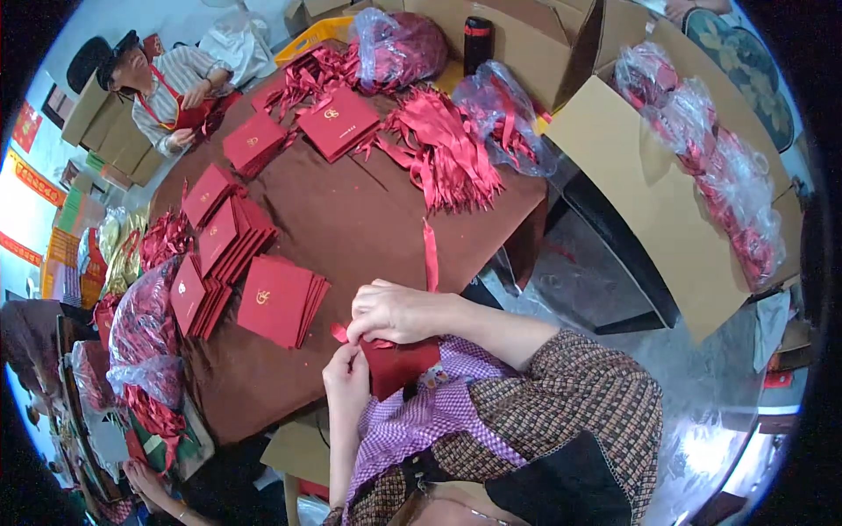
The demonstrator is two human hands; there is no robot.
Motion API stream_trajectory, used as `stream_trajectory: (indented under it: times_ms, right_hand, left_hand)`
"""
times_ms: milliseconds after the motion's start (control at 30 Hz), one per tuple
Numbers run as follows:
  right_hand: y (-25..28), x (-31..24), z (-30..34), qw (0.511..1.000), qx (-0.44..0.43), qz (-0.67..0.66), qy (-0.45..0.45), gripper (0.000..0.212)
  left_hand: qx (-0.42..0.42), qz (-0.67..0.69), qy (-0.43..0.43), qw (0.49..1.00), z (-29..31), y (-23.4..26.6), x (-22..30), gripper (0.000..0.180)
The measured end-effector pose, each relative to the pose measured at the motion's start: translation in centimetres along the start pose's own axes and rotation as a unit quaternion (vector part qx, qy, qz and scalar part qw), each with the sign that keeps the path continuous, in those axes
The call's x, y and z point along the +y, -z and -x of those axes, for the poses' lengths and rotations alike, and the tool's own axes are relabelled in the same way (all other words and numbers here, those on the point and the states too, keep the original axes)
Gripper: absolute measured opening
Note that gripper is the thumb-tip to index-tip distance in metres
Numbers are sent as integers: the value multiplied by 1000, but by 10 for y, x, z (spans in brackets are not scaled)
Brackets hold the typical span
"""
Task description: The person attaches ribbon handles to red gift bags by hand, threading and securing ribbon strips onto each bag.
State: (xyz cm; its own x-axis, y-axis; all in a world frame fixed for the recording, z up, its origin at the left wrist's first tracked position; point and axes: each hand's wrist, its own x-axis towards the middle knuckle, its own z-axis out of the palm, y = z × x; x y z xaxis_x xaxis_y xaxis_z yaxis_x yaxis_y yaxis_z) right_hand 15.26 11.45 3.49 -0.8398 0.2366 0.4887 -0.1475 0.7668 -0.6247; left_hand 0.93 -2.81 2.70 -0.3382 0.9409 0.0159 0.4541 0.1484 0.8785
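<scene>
A red card-like pouch (402,366) lies against my lap at the table's near edge, partly covered by my hands. Above its top, my right hand (399,313) is closed with its fingertips pinching a red ribbon (339,332). My left hand (346,377) meets it from the left, thumb and finger pressed together on the same ribbon. One more red ribbon (431,254) lies loose on the brown cloth just beyond my right hand. Left of my hands sits a stack of red pouches (279,301) with a gold emblem.
More red pouch stacks (232,241) stand on the brown-covered table (351,215). A heap of red ribbons (447,153) and plastic bags (504,114) lie toward the back. An open cardboard box (649,193) stands at right. Far left, a co-worker (180,101) in a red apron works at the table.
</scene>
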Motion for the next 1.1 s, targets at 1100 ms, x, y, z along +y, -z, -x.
stream_trajectory:
  times_ms: [1100]
  right_hand:
    - [8,-13,-31,985,-135,97,44,8]
  left_hand:
    - [-41,154,162,974,12,19,10,10]
